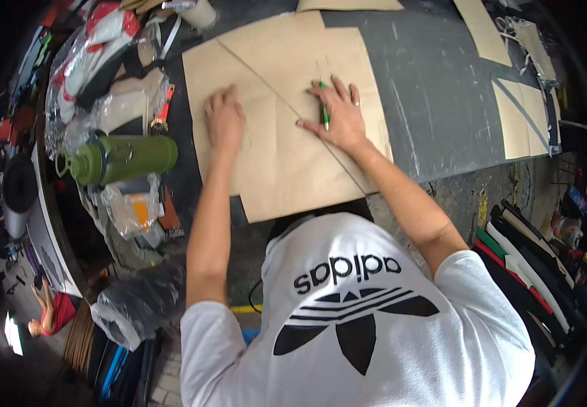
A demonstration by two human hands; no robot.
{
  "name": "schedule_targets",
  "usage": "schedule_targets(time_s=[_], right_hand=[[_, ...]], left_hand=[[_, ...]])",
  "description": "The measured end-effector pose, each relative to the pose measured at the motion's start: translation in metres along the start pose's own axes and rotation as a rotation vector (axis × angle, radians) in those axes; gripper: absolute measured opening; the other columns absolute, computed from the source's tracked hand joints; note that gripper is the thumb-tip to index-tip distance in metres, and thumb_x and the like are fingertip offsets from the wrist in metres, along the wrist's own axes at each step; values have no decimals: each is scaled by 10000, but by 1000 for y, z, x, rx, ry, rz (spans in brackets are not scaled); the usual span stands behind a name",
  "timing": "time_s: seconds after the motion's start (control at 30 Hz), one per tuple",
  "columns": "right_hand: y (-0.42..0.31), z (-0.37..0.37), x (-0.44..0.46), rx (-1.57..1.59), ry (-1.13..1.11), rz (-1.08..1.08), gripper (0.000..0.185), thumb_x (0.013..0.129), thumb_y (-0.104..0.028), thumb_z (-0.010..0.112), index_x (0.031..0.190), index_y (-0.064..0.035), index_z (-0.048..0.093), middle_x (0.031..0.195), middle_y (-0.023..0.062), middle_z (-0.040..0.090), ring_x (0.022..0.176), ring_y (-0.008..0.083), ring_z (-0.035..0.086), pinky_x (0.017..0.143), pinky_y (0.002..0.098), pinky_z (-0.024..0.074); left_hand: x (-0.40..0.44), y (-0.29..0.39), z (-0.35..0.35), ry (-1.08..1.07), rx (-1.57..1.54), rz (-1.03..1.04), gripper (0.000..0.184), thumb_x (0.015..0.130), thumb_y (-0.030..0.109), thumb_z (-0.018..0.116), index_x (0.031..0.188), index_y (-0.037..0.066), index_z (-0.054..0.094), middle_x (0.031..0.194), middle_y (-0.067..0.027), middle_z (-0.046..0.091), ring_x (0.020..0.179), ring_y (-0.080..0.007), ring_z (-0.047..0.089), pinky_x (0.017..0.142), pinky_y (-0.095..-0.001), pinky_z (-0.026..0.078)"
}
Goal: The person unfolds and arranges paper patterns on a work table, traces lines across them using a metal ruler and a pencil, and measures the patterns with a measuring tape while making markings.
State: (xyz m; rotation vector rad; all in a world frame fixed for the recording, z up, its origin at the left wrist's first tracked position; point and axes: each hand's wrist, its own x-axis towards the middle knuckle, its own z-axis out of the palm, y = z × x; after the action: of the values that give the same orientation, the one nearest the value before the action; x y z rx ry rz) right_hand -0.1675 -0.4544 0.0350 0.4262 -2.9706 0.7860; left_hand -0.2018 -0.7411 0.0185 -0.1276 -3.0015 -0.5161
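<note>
Large sheets of brown paper lie flat on the dark table, with a diagonal line or seam running across them from upper left to lower right. My left hand rests on the left part of the paper, fingers bent, holding nothing that shows. On the right part, my right hand lies with its fingers spread and its thumb beside the diagonal line. A green pen is tucked against that hand, between thumb and fingers. Faint marks show on the paper beyond it.
A green bottle lies on its side at the left, among plastic bags and an orange-red tool. More brown pieces are at the table's right. Rolls of material stand lower right. A person in red is far lower left.
</note>
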Motion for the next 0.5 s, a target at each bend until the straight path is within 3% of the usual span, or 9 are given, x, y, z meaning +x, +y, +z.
schedule_targets(time_s=[0.1,0.17,0.3,0.43,0.5], right_hand=[[-1,-4,0,0,0,12,798,798,-667,722,1399,-172,546,1536,51,503,1522,379,265,1240,603,106],[-3,-4,2,6,-8,18,790,799,-661,721,1402,-181,547,1541,48,498,1522,382,268,1236,618,107],[-5,0,-1,36,7,-5,790,787,-629,747,1393,-165,543,1527,83,502,1506,413,290,1224,635,115],[9,10,-6,81,73,-21,752,786,-578,759,1379,-165,551,1517,99,504,1499,421,308,1220,669,113],[8,2,-6,133,55,-15,744,778,-564,765,1363,-159,550,1504,95,520,1502,412,311,1226,660,123]], left_hand=[[-19,58,4,65,-54,65,512,1005,261,589,1496,151,494,1470,-186,503,1404,-409,407,1138,-615,336],[-30,84,2,-1,69,79,540,999,344,603,1498,178,481,1493,-174,469,1427,-483,352,1149,-649,306],[-33,97,7,-15,193,95,592,989,409,610,1521,192,467,1546,-174,419,1453,-486,312,1160,-674,252],[-30,80,28,7,113,161,601,988,431,592,1535,213,473,1626,-150,357,1483,-465,287,1186,-649,198],[-30,90,24,-105,267,87,634,1023,480,529,1586,223,395,1663,-97,312,1527,-419,240,1186,-668,194]])
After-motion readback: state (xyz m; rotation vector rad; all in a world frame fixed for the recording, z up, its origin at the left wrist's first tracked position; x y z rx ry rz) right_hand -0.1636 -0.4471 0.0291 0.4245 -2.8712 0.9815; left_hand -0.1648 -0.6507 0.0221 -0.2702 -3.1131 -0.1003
